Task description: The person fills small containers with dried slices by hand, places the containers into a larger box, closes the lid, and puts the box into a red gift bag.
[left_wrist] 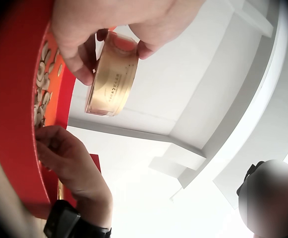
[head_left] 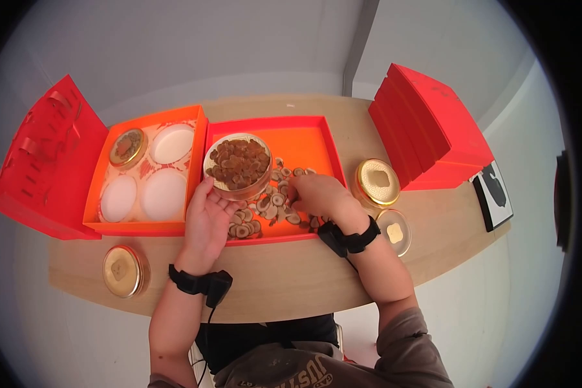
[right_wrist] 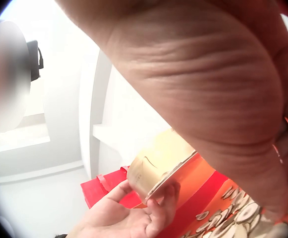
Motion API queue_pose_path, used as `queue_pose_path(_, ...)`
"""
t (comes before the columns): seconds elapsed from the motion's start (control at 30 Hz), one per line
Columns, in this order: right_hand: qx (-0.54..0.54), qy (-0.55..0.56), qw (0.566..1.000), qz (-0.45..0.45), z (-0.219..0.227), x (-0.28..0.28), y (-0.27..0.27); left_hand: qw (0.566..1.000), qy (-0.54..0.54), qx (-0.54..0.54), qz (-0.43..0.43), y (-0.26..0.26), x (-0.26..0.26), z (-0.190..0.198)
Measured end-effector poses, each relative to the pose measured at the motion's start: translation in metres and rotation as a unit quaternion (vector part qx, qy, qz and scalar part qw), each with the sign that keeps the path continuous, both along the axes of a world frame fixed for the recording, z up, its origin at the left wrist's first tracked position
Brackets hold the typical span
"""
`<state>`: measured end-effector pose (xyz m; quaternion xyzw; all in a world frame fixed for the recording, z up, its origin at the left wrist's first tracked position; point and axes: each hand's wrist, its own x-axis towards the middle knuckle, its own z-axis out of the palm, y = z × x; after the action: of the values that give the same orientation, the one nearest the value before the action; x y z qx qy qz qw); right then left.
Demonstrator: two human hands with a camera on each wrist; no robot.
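Observation:
My left hand (head_left: 207, 216) holds a round clear-walled jar (head_left: 244, 193) with a gold inner band, gripping it by the side and base above the shallow tray. Brown dried pieces (head_left: 239, 163) are heaped at its mouth. In the left wrist view, the jar (left_wrist: 113, 74) sits between thumb and fingers. My right hand (head_left: 323, 196) reaches down into the orange-lined red tray (head_left: 307, 136), fingers bent among pale, dark-edged dried slices (head_left: 275, 208). Its fingertips are largely hidden, and I cannot tell if they pinch a slice. More slices (right_wrist: 243, 213) lie beside the thumb in the right wrist view.
Left stands an open red box (head_left: 145, 226) with round wells, one holding a filled jar (head_left: 128, 149). A gold-lidded jar (head_left: 124, 271) is at front left. Right are another gold jar (head_left: 376, 183), a clear lid (head_left: 401, 216), red boxes (head_left: 427, 129) and a black-and-white box (head_left: 495, 194).

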<state>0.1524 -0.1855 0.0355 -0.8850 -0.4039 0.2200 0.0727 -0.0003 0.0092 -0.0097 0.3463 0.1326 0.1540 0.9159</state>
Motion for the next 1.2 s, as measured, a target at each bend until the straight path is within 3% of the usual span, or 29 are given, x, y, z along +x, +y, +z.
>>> queue_pose_path(0.23,0.053,-0.026,0.998,0.035,0.0,0.006,-0.006,1.0,0.011,-0.009,0.018,-0.004,0.001,0.007)
queue_pose_path(0.3,0.114,0.096,0.989,0.003,0.026,0.003,-0.009,1.0,0.006,-0.004,0.003,0.002,0.0,-0.003)
queue_pose_path(0.33,0.113,0.096,0.989,0.006,0.033,0.002,-0.012,1.0,0.001,0.001,-0.011,0.004,0.0,-0.008)
queue_pose_path(0.4,0.269,0.158,0.95,-0.027,0.046,-0.001,-0.016,1.0,0.001,0.003,-0.011,0.005,0.0,-0.009)
queue_pose_path(0.53,0.324,0.092,0.94,-0.05,0.062,-0.018,-0.006,1.0,0.009,0.01,-0.012,0.003,0.001,-0.005)
queue_pose_path(0.6,0.397,0.073,0.915,0.002,0.052,-0.019,-0.001,1.0,0.009,0.019,-0.021,0.001,0.001,-0.004)
queue_pose_path(0.7,0.418,0.044,0.907,0.014,0.048,-0.021,0.001,1.0,0.008,0.018,-0.024,-0.001,0.001,0.002)
queue_pose_path(0.93,0.326,0.056,0.941,-0.069,0.058,0.0,-0.024,0.999,0.003,0.024,-0.023,0.001,0.001,-0.006)
queue_pose_path(1.0,0.217,0.15,0.957,-0.119,0.046,0.011,-0.029,1.0,-0.002,0.018,-0.026,0.002,0.0,-0.009)
queue_pose_path(1.03,0.215,0.148,0.957,-0.123,0.043,0.016,-0.03,1.0,-0.007,0.018,-0.023,0.002,0.001,-0.009)
queue_pose_path(1.1,0.063,0.202,0.959,-0.19,0.044,0.016,-0.021,1.0,-0.001,0.015,-0.021,0.001,0.001,-0.005)
queue_pose_path(1.2,0.064,0.192,0.965,-0.168,0.027,0.023,-0.019,1.0,0.006,0.011,-0.012,0.003,0.001,-0.008)
